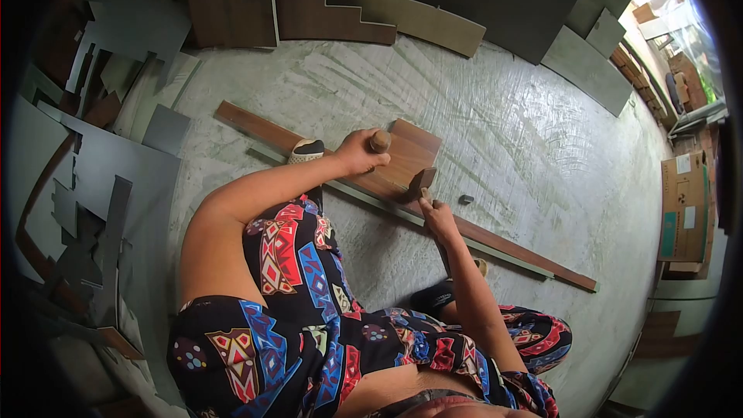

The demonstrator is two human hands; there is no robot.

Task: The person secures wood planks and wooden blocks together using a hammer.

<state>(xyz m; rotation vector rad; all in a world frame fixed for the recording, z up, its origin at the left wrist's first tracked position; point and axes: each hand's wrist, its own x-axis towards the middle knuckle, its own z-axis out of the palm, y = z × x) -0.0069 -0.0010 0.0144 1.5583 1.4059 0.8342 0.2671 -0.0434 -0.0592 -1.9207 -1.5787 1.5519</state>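
Left hand: left hand (357, 152) fisted around a short round pale wooden handle (380, 141), over the brown wood-grain laminate offcut (410, 156)
Right hand: right hand (438, 217) fingers curled on a small dark wooden block (421, 180), at the offcut's near edge
Plank: long brown laminate floor plank (511, 245) flat on the grey concrete floor (542, 147), offcut butted against it
Handling: judged stiff, light, smooth-faced; edges likely chip, so grip by the long sides
Surroundings: grey and brown board scraps (116, 178) at left
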